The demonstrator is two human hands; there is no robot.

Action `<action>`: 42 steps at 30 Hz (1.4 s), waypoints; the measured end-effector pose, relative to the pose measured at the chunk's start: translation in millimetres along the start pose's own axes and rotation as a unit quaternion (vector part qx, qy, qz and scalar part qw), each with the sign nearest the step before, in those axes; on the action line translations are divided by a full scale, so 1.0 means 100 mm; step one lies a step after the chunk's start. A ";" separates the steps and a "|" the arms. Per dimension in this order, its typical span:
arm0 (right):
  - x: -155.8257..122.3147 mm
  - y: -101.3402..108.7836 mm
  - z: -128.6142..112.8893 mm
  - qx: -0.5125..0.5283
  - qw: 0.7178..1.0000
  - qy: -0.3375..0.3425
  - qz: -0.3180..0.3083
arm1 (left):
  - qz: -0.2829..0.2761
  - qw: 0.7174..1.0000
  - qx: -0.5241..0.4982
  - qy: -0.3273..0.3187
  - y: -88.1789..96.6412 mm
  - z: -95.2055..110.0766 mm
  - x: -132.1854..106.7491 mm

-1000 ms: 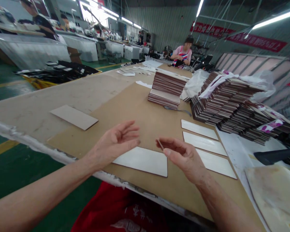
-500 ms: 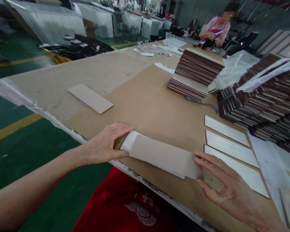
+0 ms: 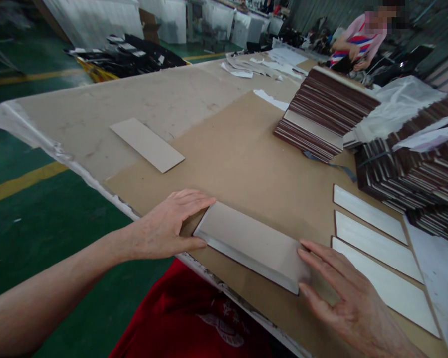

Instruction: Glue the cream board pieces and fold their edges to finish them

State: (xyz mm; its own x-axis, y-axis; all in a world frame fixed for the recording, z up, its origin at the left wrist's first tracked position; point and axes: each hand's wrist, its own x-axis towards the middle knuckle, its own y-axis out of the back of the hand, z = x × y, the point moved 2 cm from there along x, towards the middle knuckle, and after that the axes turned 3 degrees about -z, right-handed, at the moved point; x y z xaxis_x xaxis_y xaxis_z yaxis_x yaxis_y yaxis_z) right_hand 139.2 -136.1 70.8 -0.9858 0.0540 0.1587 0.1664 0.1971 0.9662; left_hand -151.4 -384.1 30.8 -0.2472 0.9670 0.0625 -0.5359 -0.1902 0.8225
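Observation:
A grey rectangular board (image 3: 252,243) lies on top of a white sheet near the front edge of the brown-covered table (image 3: 231,154); only a thin white rim of the sheet shows along the board's near edge. My left hand (image 3: 169,226) rests open against the board's left end, thumb and fingers on either side of the corner. My right hand (image 3: 343,293) lies flat with spread fingers, its fingertips on the board's right end.
Another grey board (image 3: 147,144) lies alone to the left. Three white sheets (image 3: 373,243) lie in a row on the right. Stacks of dark-edged boards (image 3: 321,117) stand behind, with a larger heap (image 3: 421,169) at the right. A person (image 3: 358,42) works at the far end.
A grey board was laid over the white sheet and slid until it covers it. Both hands came down to its ends. The camera tilted downward.

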 end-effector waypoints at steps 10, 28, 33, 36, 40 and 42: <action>-0.04 -0.04 -0.03 0.009 1.000 0.000 -0.014 | 0.012 1.000 -0.017 0.002 -0.01 -0.01 -0.02; 0.00 -0.10 -0.05 -0.012 1.000 0.009 -0.016 | 0.014 1.000 -0.012 -0.011 -0.01 -0.02 0.00; 0.02 -0.08 -0.08 -0.007 1.000 0.009 -0.025 | 0.007 1.000 -0.004 -0.030 -0.01 0.00 0.01; 0.05 -0.05 -0.13 0.003 0.999 0.006 -0.031 | 0.008 1.000 0.001 -0.029 -0.02 -0.02 0.00; 0.08 -0.04 -0.16 0.018 0.999 -0.015 -0.041 | 0.009 1.000 0.005 -0.020 -0.04 -0.04 0.00; 0.07 -0.05 -0.17 0.023 0.998 -0.023 -0.044 | 0.000 1.000 0.017 -0.015 -0.04 -0.03 0.00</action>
State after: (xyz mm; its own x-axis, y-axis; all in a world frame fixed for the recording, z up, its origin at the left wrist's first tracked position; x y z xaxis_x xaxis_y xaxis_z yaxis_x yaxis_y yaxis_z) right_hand 131.0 -153.0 70.3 -0.9949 0.0797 0.0621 0.0801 0.2480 0.9654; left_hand -151.5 -383.6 25.9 -0.2228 0.9717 0.0784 -0.5076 -0.1843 0.8416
